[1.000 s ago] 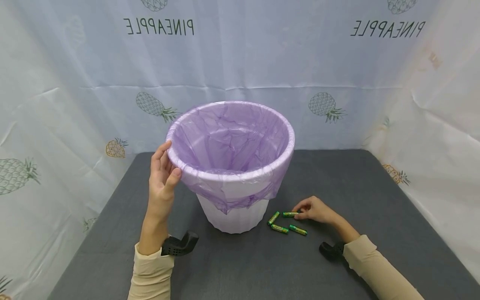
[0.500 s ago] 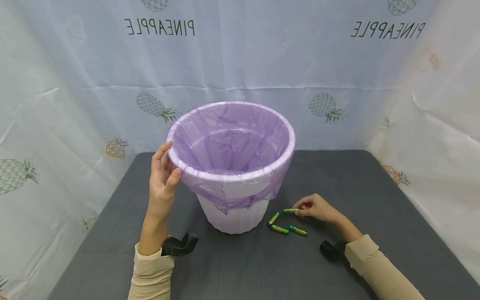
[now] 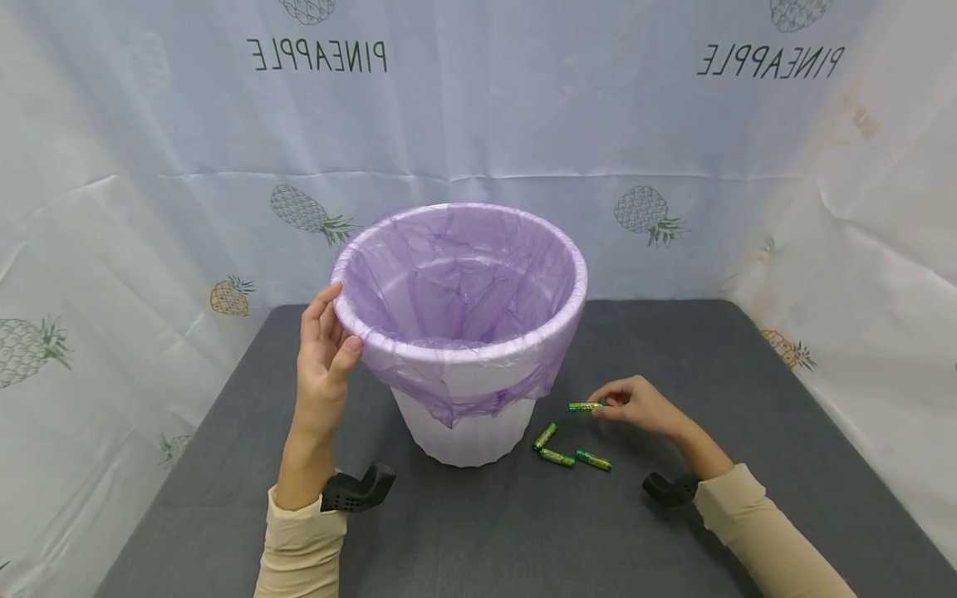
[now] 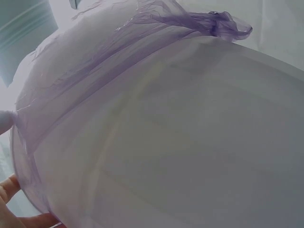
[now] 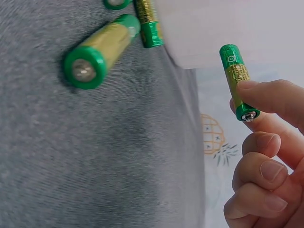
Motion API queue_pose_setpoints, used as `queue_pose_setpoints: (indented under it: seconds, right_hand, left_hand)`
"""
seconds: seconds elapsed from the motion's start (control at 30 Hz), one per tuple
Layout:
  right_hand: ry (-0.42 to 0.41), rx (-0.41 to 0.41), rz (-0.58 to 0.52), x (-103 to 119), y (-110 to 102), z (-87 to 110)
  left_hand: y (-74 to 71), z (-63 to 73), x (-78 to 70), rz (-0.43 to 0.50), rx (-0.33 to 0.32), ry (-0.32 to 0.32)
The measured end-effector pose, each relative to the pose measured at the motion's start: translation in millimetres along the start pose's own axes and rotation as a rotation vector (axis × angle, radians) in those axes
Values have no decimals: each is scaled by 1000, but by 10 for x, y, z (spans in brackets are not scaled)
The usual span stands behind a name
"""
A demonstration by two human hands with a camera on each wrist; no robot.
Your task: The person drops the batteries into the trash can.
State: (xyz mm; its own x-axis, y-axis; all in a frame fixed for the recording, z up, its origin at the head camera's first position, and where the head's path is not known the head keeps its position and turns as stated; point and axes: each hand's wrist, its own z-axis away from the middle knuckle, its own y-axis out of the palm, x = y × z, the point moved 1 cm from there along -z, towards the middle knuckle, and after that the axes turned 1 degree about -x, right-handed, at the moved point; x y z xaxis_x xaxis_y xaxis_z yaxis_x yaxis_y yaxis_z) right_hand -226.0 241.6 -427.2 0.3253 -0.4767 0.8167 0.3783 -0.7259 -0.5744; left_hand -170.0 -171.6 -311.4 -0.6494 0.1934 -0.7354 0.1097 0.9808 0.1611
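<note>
Battery (image 3: 585, 407) freshly raised off the counter (image 3: 516, 531), right of the bin (image 3: 467, 440)

Held just right of the bin, below its rim, one end pointing toward it. Pinched between thumb and a finger of the right hand (image 3: 639, 407), remaining fingers folded in, as plain from the right wrist view. A second ago, seemingly flat on the counter, right of the bin; now higher, with space around it. For the work in hand, apparently one pick-up made, with three more pieces left lying.

Right of the bin's foot, on the counter: three other batteries, unmoved over that second. Nearest battery (image 3: 545, 436) slanted close beside the foot, one end by the end of a second battery (image 3: 557, 458), touching or not hard to tell. Third battery (image 3: 594, 460) farthest right of the bin.

At the bin itself, no visible shift. Lined with a thin purple liner (image 3: 478, 282), folded over the rim and hanging crumpled outside. Gripped at the left of the rim by the left hand (image 3: 321, 357), fingers and thumb bent against it, same spot as a second ago; probably a steadying hold. Behind the bin, a pale curtain (image 3: 478, 108) printed with pineapples.
</note>
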Motion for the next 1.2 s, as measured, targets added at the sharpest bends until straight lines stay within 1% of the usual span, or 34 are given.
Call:
queue_pose_setpoints:
  seconds: [0.2,0.37,0.5,0.73,0.97,1.2]
  right_hand:
    - [21,-20,-17,76,-54,-1]
    - [11,-33,-15,164,-107,6]
    - [6,-57,-5,217,-154,10]
    - [-24,-89,5,317,-238,1]
    - [-51,-103,19,408,-300,14]
    - [-75,-119,38,532,-351,12]
  left_hand:
    - [-9,-5,11,-1,0,0]
    - [-4,-5,5,-1,-2,6]
    - [8,-6,-12,1,11,14]
    - [10,-8,-5,2,21,22]
    - [-6,-6,18,6,8,11]
    - [-7,-10,24,10,13,18]
